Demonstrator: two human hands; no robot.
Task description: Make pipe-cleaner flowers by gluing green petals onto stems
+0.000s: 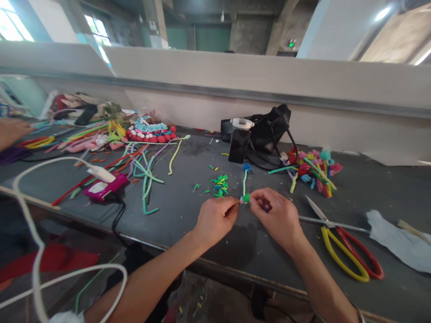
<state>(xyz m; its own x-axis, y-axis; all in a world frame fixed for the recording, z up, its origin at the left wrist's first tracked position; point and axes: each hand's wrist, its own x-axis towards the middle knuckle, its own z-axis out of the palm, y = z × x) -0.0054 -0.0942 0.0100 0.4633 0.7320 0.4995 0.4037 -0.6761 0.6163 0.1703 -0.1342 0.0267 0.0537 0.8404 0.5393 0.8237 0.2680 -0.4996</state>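
In the middle of the table lies a pipe-cleaner flower [244,181], with a blue fluffy head and a pale green stem that runs down to my fingertips. My left hand [215,219] is closed in a pinch at the stem's lower end, where a small whitish tip shows. A short green pipe-cleaner piece [246,198] sits against that end, pinched by my right hand [275,215]. Whether piece and stem are joined, I cannot tell. Just beyond my left hand is a small pile of green and yellow pipe-cleaner pieces [220,184].
Large scissors [346,246] with yellow and red handles lie open at right, near finished pipe-cleaner flowers [313,170]. A phone [239,144] leans before a black bag [274,128]. Left are loose pipe cleaners [146,179], a magenta power strip [106,186] and another person's hand [13,132].
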